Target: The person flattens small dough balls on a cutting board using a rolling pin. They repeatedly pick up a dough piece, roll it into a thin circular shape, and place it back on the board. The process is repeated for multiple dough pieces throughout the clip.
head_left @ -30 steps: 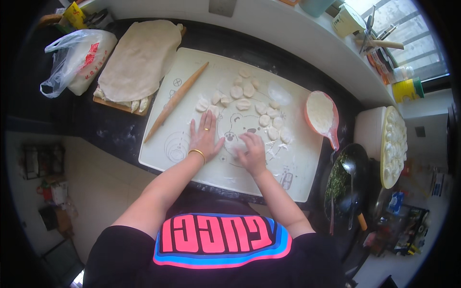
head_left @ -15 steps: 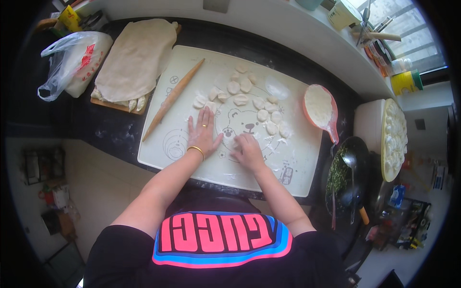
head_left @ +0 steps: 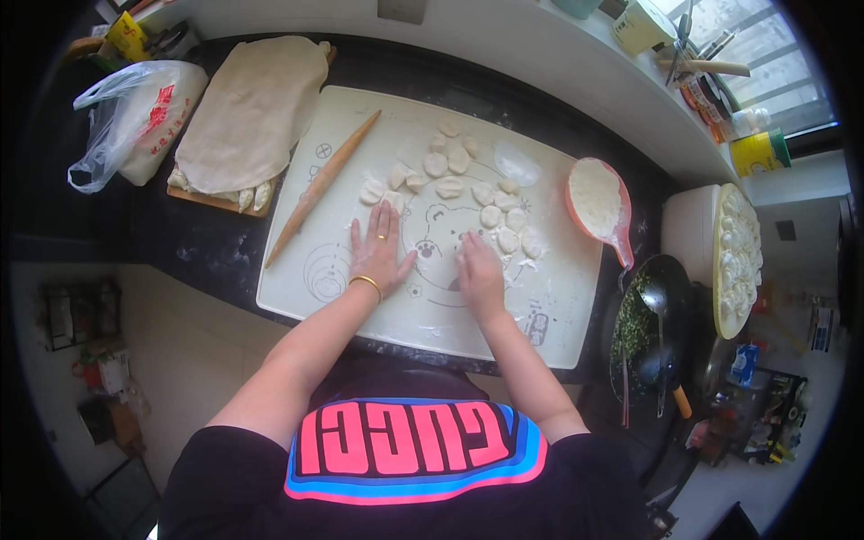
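Observation:
My left hand (head_left: 382, 249) lies flat on the white floured mat (head_left: 409, 319), fingers stretched out, its fingertips at the edge of a small flattened dough piece (head_left: 393, 199). My right hand (head_left: 481, 274) is over the printed bear on the mat, fingers bunched together; whatever may be between them is hidden. Several more flattened dough pieces (head_left: 448, 187) lie in loose groups beyond both hands, one group just to the right of the right fingertips. A long tapered wooden rolling pin (head_left: 324, 189) rests slanted along the mat's left side.
At the back left, a sheet of dough (head_left: 256, 108) covers a wooden board beside a plastic bag (head_left: 144, 117). Right of the mat are a pink-handled bowl of flour (head_left: 598, 200), a pan of chopped greens (head_left: 634, 324) with a ladle, and a tray of white dumplings (head_left: 740, 261).
My right hand has moved slightly right and away from me, and its fingers have drawn together. The left hand stays in place on the mat.

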The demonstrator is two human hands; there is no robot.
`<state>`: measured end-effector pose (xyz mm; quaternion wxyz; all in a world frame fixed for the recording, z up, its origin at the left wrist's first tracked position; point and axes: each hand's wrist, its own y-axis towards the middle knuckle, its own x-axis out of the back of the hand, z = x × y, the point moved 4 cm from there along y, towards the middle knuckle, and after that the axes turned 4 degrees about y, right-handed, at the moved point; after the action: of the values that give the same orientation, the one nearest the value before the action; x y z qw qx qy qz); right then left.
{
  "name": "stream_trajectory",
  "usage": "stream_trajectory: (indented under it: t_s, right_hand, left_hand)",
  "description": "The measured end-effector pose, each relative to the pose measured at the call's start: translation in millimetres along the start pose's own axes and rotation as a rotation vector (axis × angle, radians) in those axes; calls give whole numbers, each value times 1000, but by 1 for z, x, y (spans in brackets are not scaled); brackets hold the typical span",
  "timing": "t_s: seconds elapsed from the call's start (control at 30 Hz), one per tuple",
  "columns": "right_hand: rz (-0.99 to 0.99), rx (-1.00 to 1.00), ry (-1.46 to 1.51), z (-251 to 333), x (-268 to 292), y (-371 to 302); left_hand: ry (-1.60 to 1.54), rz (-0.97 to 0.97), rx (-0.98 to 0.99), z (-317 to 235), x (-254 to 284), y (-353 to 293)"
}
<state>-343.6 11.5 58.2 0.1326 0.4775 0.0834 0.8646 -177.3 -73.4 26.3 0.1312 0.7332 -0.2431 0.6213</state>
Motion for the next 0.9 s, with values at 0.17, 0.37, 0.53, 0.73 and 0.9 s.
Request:
stream_trajectory:
  t_s: [0.17, 0.37, 0.53, 0.73, 0.9]
  right_hand:
    - [307, 52, -133, -7, -22, -12]
    - [422, -42, -93, -15, -28, -23]
    - [507, -66, -78, 7, -17, -15]
    - [406, 23, -169, -2, -43, 54]
    - [108, 75, 112, -10, -44, 110]
  left_hand:
    - [-17, 6, -2, -1, 3, 1]
    - [-24, 15, -1, 0, 2, 0]
    - [1, 66, 11, -1, 3, 1]
    - [6, 1, -7, 1, -4, 0]
    - [-4, 35, 4, 1, 2, 1]
